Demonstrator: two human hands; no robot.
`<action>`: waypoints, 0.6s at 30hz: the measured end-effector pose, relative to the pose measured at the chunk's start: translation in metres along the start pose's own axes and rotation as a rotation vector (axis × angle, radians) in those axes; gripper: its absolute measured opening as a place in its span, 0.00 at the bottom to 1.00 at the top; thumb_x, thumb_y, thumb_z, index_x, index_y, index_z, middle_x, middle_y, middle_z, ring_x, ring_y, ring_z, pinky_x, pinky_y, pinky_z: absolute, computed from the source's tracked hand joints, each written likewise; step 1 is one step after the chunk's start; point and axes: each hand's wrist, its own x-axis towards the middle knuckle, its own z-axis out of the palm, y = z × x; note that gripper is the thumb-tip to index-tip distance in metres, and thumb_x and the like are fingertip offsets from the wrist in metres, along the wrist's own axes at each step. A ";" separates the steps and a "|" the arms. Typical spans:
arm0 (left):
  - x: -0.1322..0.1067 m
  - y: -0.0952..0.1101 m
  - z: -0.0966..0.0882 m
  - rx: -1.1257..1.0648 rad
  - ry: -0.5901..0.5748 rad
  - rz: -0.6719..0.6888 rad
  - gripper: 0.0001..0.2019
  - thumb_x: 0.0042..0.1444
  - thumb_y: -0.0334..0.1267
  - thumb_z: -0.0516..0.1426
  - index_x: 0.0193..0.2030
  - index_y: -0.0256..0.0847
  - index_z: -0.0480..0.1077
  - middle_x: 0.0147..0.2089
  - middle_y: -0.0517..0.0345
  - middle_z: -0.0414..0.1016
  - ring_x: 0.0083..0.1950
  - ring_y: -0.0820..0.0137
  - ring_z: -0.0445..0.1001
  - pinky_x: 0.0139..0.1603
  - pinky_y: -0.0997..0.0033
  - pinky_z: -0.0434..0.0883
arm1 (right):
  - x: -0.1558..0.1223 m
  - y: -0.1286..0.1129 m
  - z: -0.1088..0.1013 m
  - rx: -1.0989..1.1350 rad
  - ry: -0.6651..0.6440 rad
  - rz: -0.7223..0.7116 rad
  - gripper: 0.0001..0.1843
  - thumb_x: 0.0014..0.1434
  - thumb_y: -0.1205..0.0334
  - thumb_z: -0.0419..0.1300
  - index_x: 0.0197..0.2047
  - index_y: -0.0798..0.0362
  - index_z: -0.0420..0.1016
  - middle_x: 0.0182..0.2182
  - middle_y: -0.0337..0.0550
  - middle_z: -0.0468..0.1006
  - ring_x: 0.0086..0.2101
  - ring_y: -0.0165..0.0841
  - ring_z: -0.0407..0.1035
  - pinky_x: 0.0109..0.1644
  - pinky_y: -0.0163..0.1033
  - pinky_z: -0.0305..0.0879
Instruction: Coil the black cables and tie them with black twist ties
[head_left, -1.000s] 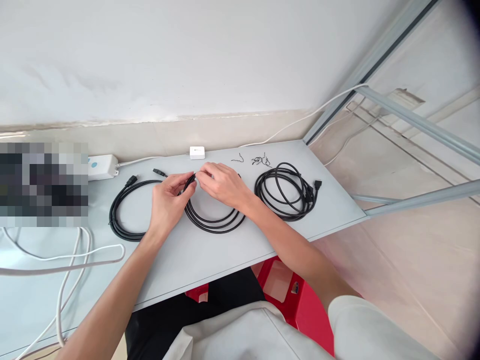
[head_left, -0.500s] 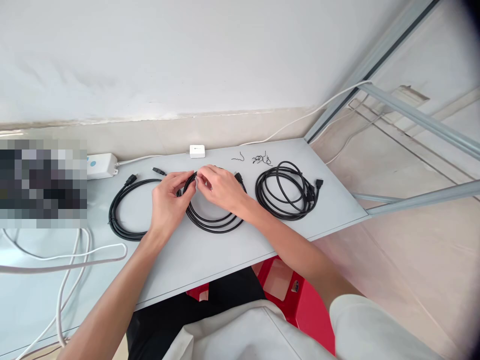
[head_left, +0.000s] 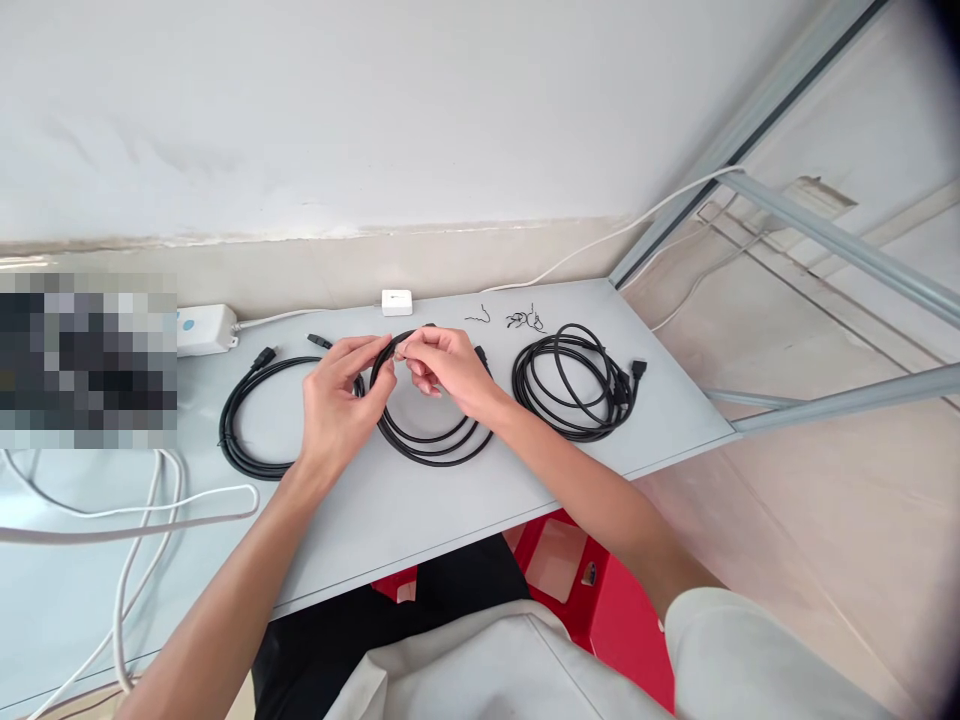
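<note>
The middle coil of black cable (head_left: 439, 464) lies on the table (head_left: 360, 545), between its front edge and the back edge along the wall, with another black coil (head_left: 229, 425) towards the left and a third coil (head_left: 576, 436) nearer the right edge. The left hand (head_left: 341, 390) is the nearer one: its thumb and fingers pinch the strands at the middle coil's left side, so the loop lies to the right of that hand. The coil looks longer from left to right, roughly along the front edge, while the pinched strands run between front and back. The right hand (head_left: 450, 368) reaches in from the right over the loop's back part, thumb and forefinger pressed together at the tips just beside the pinched strands; whether anything thin is caught between them I cannot tell. A cable plug (head_left: 481, 355) shows just behind the right wrist, and thin dark ties (head_left: 517, 320) lie near the back right corner.
</note>
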 end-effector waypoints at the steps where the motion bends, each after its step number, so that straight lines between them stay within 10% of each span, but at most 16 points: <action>1: 0.000 -0.001 0.000 -0.001 -0.002 0.010 0.15 0.68 0.40 0.66 0.60 0.48 0.86 0.57 0.52 0.85 0.56 0.62 0.84 0.61 0.59 0.83 | 0.000 -0.002 0.000 0.040 -0.012 0.030 0.11 0.61 0.57 0.72 0.33 0.53 0.78 0.23 0.32 0.68 0.20 0.24 0.61 0.21 0.31 0.52; 11: 0.000 0.001 0.001 0.028 0.018 0.043 0.16 0.69 0.38 0.66 0.61 0.49 0.86 0.59 0.51 0.84 0.58 0.61 0.84 0.60 0.59 0.83 | 0.005 -0.012 -0.010 0.546 -0.224 0.374 0.02 0.68 0.68 0.65 0.41 0.58 0.78 0.21 0.25 0.57 0.18 0.20 0.46 0.17 0.27 0.47; 18: 0.002 0.005 0.000 -0.101 0.054 -0.088 0.15 0.67 0.41 0.68 0.59 0.46 0.86 0.57 0.50 0.86 0.56 0.63 0.85 0.61 0.59 0.83 | -0.002 -0.008 0.000 0.091 -0.145 0.076 0.18 0.72 0.46 0.69 0.41 0.54 0.78 0.25 0.32 0.71 0.21 0.25 0.63 0.21 0.31 0.57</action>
